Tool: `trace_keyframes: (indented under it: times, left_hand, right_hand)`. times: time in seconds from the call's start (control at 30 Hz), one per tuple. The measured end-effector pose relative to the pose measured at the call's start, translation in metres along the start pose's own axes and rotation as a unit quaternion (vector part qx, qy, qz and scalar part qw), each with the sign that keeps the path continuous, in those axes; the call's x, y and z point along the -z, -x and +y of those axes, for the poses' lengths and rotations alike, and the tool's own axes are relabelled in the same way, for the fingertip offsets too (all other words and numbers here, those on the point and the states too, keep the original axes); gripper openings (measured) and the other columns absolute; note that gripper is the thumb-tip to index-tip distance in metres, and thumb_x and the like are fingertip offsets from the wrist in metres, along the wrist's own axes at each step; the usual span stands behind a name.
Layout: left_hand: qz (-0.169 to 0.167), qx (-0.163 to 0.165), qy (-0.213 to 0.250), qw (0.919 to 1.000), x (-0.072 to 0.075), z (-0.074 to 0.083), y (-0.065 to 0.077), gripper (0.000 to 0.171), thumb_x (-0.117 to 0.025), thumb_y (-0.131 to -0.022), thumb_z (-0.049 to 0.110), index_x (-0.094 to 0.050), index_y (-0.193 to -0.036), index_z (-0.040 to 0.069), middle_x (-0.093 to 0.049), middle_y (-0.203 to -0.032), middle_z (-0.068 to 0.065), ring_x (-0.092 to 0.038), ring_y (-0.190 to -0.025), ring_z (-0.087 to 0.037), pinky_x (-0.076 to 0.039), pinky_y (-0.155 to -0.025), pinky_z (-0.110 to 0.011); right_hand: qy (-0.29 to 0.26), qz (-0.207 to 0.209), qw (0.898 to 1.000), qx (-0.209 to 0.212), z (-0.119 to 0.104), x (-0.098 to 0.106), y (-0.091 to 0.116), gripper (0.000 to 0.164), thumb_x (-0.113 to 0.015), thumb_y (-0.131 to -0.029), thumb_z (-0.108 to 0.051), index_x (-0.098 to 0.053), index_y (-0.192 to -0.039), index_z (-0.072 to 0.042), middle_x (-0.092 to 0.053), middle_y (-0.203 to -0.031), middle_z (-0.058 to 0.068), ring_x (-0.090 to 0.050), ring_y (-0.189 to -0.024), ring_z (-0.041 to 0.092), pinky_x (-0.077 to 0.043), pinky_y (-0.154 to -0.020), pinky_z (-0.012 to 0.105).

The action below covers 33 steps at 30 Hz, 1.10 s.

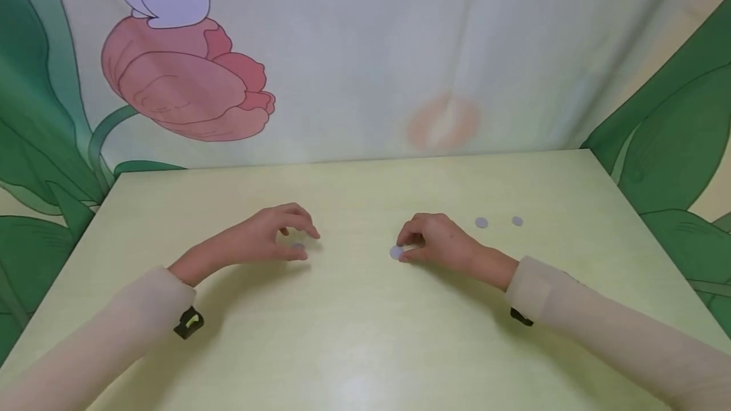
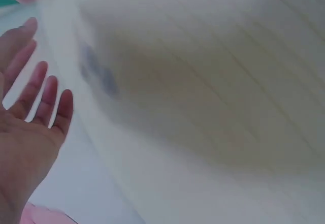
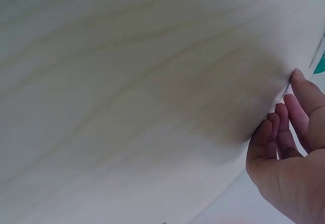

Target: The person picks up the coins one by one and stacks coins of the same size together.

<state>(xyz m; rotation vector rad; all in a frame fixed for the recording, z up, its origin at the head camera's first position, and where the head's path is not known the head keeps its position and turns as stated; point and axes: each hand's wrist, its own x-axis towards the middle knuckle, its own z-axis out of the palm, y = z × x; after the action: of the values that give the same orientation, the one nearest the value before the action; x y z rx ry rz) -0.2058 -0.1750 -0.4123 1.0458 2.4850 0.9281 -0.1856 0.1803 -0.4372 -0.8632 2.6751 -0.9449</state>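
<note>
My right hand [image 1: 438,241] pinches a small pale grey disc [image 1: 396,252] between thumb and forefinger, low over the table. In the right wrist view the disc's thin edge [image 3: 288,87] shows between the fingertips, and the other fingers are curled. To the left, my left hand [image 1: 273,233] hovers with its fingers spread and thumb apart. Another pale disc [image 1: 298,246] lies behind its thumb, partly hidden and apparently untouched. The left wrist view has this hand [image 2: 30,122] open, with blurred bluish spots [image 2: 96,71] on the table beyond the fingertips.
Two more pale discs, one nearer [image 1: 481,223] and one farther right [image 1: 517,221], lie on the table behind my right wrist. The light wooden table [image 1: 354,328] ends at the back against a printed curtain [image 1: 342,62].
</note>
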Motion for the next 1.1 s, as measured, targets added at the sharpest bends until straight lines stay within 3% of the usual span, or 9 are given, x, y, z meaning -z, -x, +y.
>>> trace_keyframes:
  times: [0.13, 0.33, 0.7, 0.9, 1.1]
  left_hand:
    - [0.013, 0.015, -0.031, 0.9993, 0.004, -0.023, 0.014, 0.028, -0.085, -0.084, 0.018, -0.076, -0.110, 0.014, -0.062, -0.119, -0.002, -0.056, -0.113, -0.027, -0.047, -0.096, -0.048]
    - [0.016, -0.008, -0.070, 0.9974, 0.000, -0.040, 0.017, 0.032, -0.088, -0.081, 0.025, -0.076, -0.110, 0.017, -0.062, -0.118, 0.000, -0.054, -0.113, -0.023, -0.046, -0.099, -0.044]
    - [0.013, -0.016, -0.035, 0.9992, -0.001, -0.055, 0.007, 0.029, -0.088, -0.080, 0.026, -0.079, -0.107, 0.021, -0.059, -0.112, 0.004, -0.055, -0.105, -0.016, -0.050, -0.092, -0.032]
    - [0.006, 0.005, 0.001, 1.0000, 0.000, -0.058, 0.005, 0.023, -0.086, -0.082, 0.026, -0.080, -0.104, 0.025, -0.059, -0.109, 0.005, -0.054, -0.102, -0.016, -0.049, -0.089, -0.028]
    - [-0.007, -0.005, -0.035, 0.9994, -0.002, -0.052, 0.003, 0.020, -0.084, -0.086, 0.024, -0.076, -0.105, 0.023, -0.059, -0.107, 0.008, -0.056, -0.096, -0.013, -0.051, -0.085, -0.027]
  right_hand:
    - [-0.002, -0.001, 1.000, 0.010, 0.002, 0.000, 0.000, 0.015, -0.083, -0.086, -0.016, -0.078, -0.100, -0.012, -0.066, -0.094, -0.003, -0.063, -0.089, 0.012, -0.054, -0.083, 0.028]
    - [-0.024, 0.004, 1.000, 0.007, 0.007, -0.001, 0.001, 0.013, -0.083, -0.086, -0.018, -0.080, -0.098, -0.014, -0.067, -0.096, -0.004, -0.063, -0.089, 0.011, -0.054, -0.081, 0.027]
    - [-0.032, 0.007, 0.999, -0.002, 0.009, -0.001, 0.000, 0.014, -0.084, -0.086, -0.018, -0.081, -0.099, -0.014, -0.068, -0.097, -0.004, -0.062, -0.089, 0.011, -0.054, -0.081, 0.028]
    - [-0.036, 0.008, 0.999, -0.013, 0.008, -0.002, 0.001, 0.014, -0.084, -0.085, -0.018, -0.081, -0.099, -0.014, -0.067, -0.097, -0.004, -0.062, -0.090, 0.011, -0.054, -0.082, 0.028]
    - [-0.033, 0.011, 0.999, -0.013, 0.009, -0.003, 0.001, 0.014, -0.084, -0.085, -0.018, -0.081, -0.098, -0.015, -0.067, -0.097, -0.004, -0.062, -0.090, 0.012, -0.054, -0.082, 0.029]
